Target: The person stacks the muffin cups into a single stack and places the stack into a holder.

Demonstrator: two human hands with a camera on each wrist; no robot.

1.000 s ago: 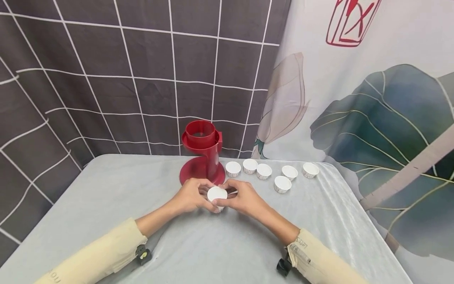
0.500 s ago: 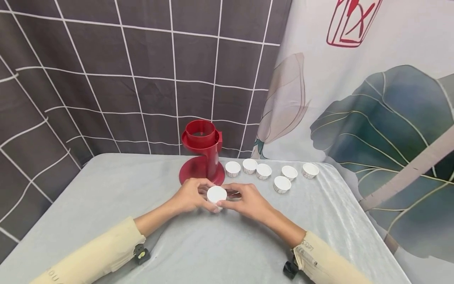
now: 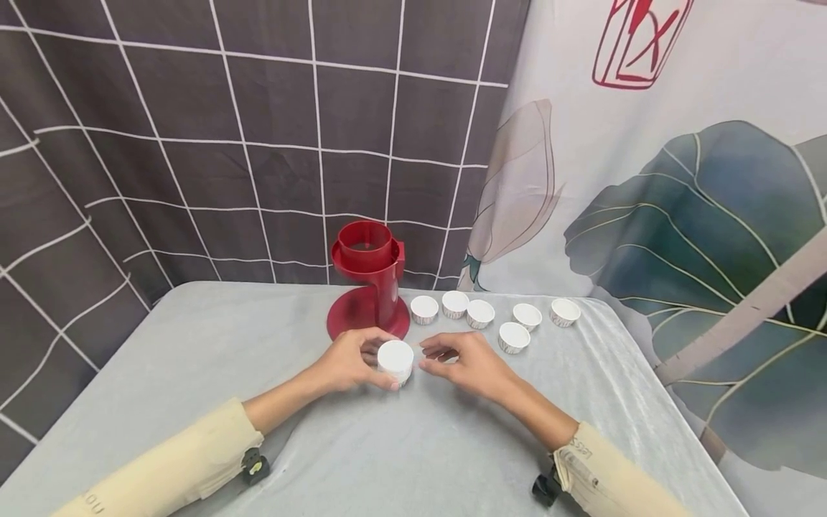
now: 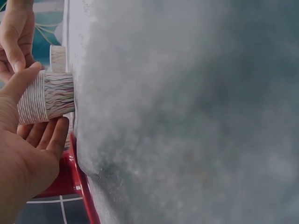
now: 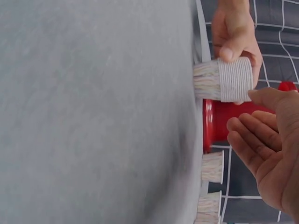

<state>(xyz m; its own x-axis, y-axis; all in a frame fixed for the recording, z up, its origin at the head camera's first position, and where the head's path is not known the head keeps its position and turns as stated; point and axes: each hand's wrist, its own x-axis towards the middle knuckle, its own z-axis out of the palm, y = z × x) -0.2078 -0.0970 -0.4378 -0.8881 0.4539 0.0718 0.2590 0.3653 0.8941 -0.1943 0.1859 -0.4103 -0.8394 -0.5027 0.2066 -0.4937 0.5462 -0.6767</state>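
Note:
A stack of nested white paper baking cups [image 3: 395, 359] stands upright on the table, its rims layered above a streaky patterned base in both wrist views. My left hand [image 3: 352, 361] holds the stack from its left side, thumb in front and fingers behind. To the right, a small gap away from the stack, my right hand [image 3: 472, 365] hovers with fingers loosely bent and nothing in them. Just behind the stack stands a red cup dispenser [image 3: 385, 287], with a ring-shaped holder on a post and a round base.
Several single paper cups, such as the nearest one [image 3: 514, 337], stand along the back right of the grey cloth-covered table [image 3: 413, 459]. A dark grid curtain [image 3: 271, 172] and a leaf-patterned curtain [image 3: 698, 215] hang behind the table.
My right hand has let go of the stack of cups and drawn back to the right. The left hand stays on the stack, which has hardly moved.

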